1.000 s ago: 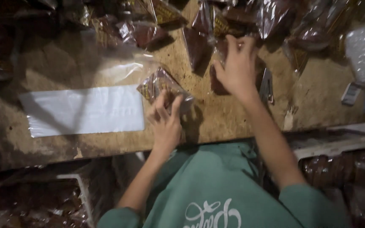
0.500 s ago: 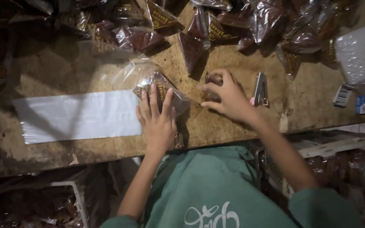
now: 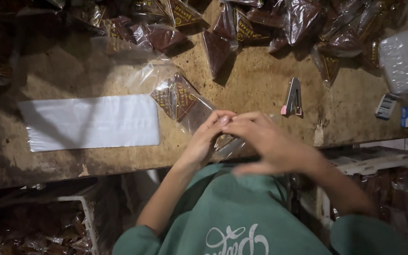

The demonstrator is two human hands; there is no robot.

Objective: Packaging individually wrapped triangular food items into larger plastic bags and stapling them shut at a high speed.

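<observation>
A clear plastic bag point(image 3: 178, 97) with brown triangular snack packets inside lies on the worn wooden table point(image 3: 260, 89). Its open end reaches the table's near edge, where both my hands meet. My left hand point(image 3: 204, 139) pinches the bag's mouth from the left. My right hand point(image 3: 265, 141) closes over the same end from the right, fingertips touching the left ones. A small stapler point(image 3: 293, 98) lies just beyond my right hand.
A stack of flat white plastic bags point(image 3: 90, 122) lies at the left. Several brown triangular packets point(image 3: 270, 23) are heaped along the far side. A pile of clear bags point(image 3: 407, 59) and small boxes point(image 3: 386, 106) sit at the right. A white crate point(image 3: 38, 226) with packets stands below the table.
My right hand left the packet heap and came back to the near edge. My left hand lifted off the bag's middle; both now grip its open end.
</observation>
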